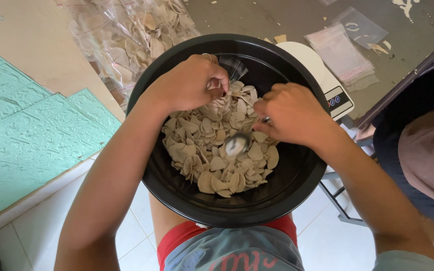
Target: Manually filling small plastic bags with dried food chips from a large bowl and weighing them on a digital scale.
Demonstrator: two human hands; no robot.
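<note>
Scooping goes on at the centre of the frame, where pale beige chips (212, 150) lie heaped in a black bowl (177, 193) on the person's lap. The right hand (290, 118) is closed around a metal spoon (238, 144) whose blurred bowl dips into the heap. The left hand (192, 83) pinches a small clear bag (233, 66) just above the chips. A level spoonful and a bag mouth held wide would likely spill least. Behind the bowl, a white digital scale (327, 85) shows at its upper right rim. Farther out, a large clear sack of chips (126, 35) lies at upper left, empty clear bags (345, 52) on grey floor at upper right, white tiles below.
</note>
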